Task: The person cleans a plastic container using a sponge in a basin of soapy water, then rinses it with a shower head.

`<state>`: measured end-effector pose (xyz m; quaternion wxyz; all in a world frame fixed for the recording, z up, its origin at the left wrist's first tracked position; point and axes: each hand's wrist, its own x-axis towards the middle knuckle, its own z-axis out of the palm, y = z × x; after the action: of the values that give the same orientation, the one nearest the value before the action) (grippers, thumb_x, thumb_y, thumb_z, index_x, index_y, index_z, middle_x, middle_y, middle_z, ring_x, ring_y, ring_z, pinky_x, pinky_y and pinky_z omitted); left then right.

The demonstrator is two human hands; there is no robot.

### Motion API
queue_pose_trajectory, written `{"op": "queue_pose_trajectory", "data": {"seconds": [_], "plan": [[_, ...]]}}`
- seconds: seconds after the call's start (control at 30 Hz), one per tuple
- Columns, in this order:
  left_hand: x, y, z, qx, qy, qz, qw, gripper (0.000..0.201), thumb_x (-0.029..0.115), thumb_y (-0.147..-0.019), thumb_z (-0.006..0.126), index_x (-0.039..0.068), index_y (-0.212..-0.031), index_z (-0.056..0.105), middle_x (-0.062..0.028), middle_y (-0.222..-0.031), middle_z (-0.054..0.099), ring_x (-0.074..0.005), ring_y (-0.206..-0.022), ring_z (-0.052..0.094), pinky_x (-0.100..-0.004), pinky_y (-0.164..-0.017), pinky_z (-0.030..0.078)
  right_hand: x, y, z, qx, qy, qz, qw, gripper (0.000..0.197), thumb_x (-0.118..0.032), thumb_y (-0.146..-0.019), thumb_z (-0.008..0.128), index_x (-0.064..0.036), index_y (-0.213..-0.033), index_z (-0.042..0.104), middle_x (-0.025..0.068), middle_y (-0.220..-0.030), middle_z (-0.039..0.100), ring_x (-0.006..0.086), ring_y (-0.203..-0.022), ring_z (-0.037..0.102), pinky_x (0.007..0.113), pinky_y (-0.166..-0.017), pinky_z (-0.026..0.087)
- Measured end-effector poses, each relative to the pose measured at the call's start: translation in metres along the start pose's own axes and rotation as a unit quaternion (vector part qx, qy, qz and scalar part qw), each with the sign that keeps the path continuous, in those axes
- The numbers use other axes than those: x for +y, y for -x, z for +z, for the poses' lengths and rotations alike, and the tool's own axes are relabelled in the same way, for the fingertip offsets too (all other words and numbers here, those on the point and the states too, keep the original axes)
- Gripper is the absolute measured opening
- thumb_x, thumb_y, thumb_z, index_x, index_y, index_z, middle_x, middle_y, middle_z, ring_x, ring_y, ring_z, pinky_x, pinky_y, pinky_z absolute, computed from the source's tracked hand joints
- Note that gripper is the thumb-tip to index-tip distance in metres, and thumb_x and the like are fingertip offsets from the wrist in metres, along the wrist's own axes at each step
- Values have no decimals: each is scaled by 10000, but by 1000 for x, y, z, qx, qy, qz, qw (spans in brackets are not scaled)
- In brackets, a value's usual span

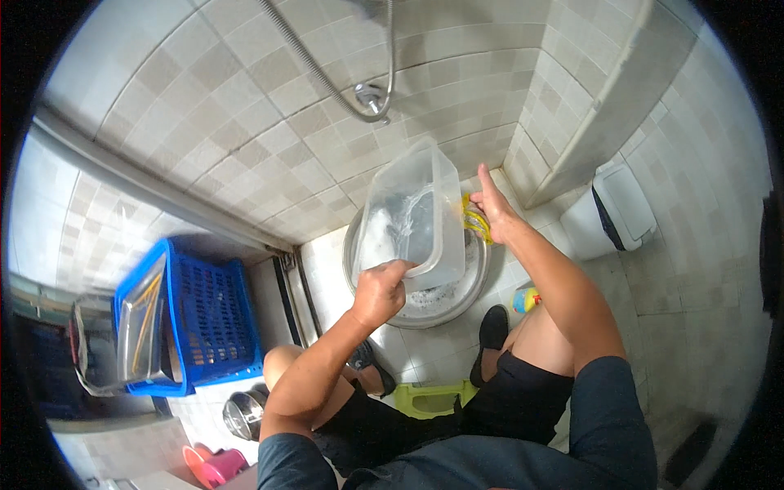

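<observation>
A clear plastic bin [447, 220] is tilted on its side over a wide round metal basin [408, 321] with suds in it. My left hand [381, 290] is closed around the near rim of the bin. White foam [380, 235] and wet streaks lie on the bin's inside. At the bin's right outer side, my right hand [495, 209] holds a yellow scrubbing cloth [476, 222] against the wall. One finger or the thumb of that hand points up and away; the others are partly hidden.
A blue basket [212, 314] holding clear containers stands left. A metal pot [243, 415] and a pink plastic item [222, 467] lie lower left. Right are a yellow bottle [526, 300] and a white bin [612, 212]. A green stool [429, 400] is beneath me; a shower hose [314, 69] hangs ahead.
</observation>
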<state>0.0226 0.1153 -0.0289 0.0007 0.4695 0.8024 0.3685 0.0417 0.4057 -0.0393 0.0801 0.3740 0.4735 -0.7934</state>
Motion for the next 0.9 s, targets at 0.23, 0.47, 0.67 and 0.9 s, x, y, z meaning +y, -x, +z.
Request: {"op": "queue_pose_trajectory", "data": {"seconds": [0.23,0.47,0.67,0.9], "plan": [[-17,5,-9,-96,-151,119,977,174,7,-704,616,77,-862,595,-83,-869,678,-300,-735,684,-416,-613,561,12,16,34,-101,199,-52,973,714,-535,-907,688,20,-1341,578,166,-1123,656,230,-940,653,385,-781,551],[-18,-4,-1,-179,-161,102,965,306,-2,-668,641,58,-968,657,-119,-1074,712,-320,-1059,681,-488,-1011,514,41,-48,2,-16,246,-36,968,349,-83,-768,618,73,-1074,672,132,-1016,675,227,-908,619,372,-782,509],[-38,-11,-18,-11,-132,-94,987,833,47,-671,679,25,-1466,433,-249,-1500,430,-438,-1390,421,-554,-1167,339,30,-21,20,153,427,-199,869,301,-158,-851,600,84,-1025,640,282,-1012,699,425,-962,686,467,-866,521],[-99,-17,9,-96,283,-455,839,801,91,-855,636,-45,-1561,281,-266,-1384,552,-351,-1134,637,-403,-877,571,32,-23,13,245,420,-284,826,361,-147,-881,578,62,-1175,579,313,-1101,670,465,-1050,651,489,-937,507]]}}
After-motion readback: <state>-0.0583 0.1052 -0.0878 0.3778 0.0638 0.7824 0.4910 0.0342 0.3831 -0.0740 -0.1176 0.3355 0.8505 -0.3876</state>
